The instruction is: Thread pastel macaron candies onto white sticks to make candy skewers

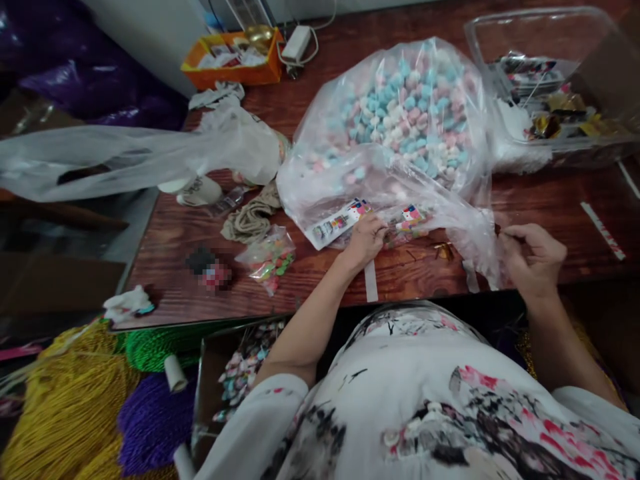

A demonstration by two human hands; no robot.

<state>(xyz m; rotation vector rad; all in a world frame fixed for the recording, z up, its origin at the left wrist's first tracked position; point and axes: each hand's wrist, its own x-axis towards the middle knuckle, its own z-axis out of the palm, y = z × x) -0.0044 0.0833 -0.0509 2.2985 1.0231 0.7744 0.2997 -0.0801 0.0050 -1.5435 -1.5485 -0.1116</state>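
My left hand [367, 238] is closed in a pinch at the left end of a small clear packet [411, 217] with a cartoon label. Beside that hand lies a stack of white printed cards [331, 227], touching or just under my fingers. My right hand [536, 260] is pinched shut farther right, by the loose end of a large clear bag. Something small and dark shows at its fingertips, too little to name. The large clear bag [320, 120] holds many pink, blue and white puffs [400, 113]. Gold twist ties [444, 251] lie on the table between my hands.
A clear plastic bin [555, 148] with gold pieces stands back right, an orange box [235, 79] back left. Nearer are a white cup [200, 191], a crumpled cloth [254, 217] and a small bag of colored candies [270, 260]. Bead strands [65, 400] heap below the table's left edge.
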